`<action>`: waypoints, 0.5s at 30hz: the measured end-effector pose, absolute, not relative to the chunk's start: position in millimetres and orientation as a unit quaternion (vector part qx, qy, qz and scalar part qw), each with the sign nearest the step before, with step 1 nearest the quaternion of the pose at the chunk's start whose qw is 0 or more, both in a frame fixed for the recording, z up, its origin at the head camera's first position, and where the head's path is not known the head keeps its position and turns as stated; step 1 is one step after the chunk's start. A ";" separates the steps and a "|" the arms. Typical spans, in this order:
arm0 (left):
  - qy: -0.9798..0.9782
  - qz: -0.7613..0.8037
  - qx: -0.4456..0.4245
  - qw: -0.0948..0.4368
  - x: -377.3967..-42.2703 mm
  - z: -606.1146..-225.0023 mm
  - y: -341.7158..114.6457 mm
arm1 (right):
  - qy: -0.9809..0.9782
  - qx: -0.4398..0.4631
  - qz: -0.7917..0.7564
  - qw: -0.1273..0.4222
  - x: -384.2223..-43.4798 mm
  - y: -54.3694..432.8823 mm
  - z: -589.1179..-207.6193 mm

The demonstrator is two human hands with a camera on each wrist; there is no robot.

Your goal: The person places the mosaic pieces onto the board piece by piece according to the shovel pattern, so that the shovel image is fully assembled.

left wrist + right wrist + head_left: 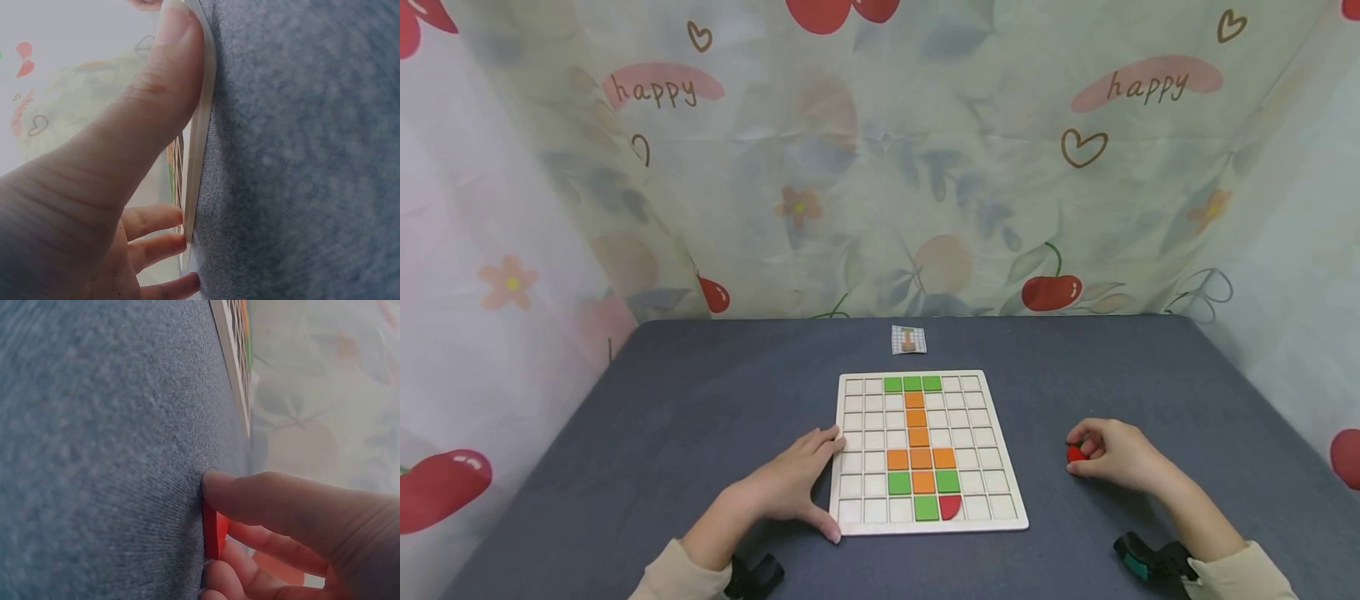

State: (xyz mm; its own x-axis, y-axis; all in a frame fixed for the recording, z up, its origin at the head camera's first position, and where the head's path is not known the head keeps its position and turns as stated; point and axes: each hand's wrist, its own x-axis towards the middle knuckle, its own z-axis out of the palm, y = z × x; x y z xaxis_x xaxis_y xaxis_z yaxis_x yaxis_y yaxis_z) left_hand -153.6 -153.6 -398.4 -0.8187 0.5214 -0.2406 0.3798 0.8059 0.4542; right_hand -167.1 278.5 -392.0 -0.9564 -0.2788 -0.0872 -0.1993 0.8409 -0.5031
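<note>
A white grid board (992, 450) lies on the dark cloth, with green and orange square tiles and one red quarter-round tile (950, 507) set in its cells. Along the board's left edge rests my left hand (790, 475), thumb at the near corner and straight fingers at the side; the left wrist view shows the thumb (169, 75) against the rim. To the right of the board, my right hand (1116, 454) pinches a red tile (215, 531) between thumb and fingers, low at the cloth. Fingers hide part of that tile.
A small picture card (909, 340) with a printed grid lies beyond the board, near the table's far edge. Patterned curtains (880, 167) hang behind the table and at both sides. The dark cloth (715, 375) covers the tabletop.
</note>
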 end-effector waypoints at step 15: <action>0.933 0.199 0.239 0.183 -153.7 -397.9 -153.6 | 0.954 -0.139 -0.266 0.011 -164.0 264.3 -385.6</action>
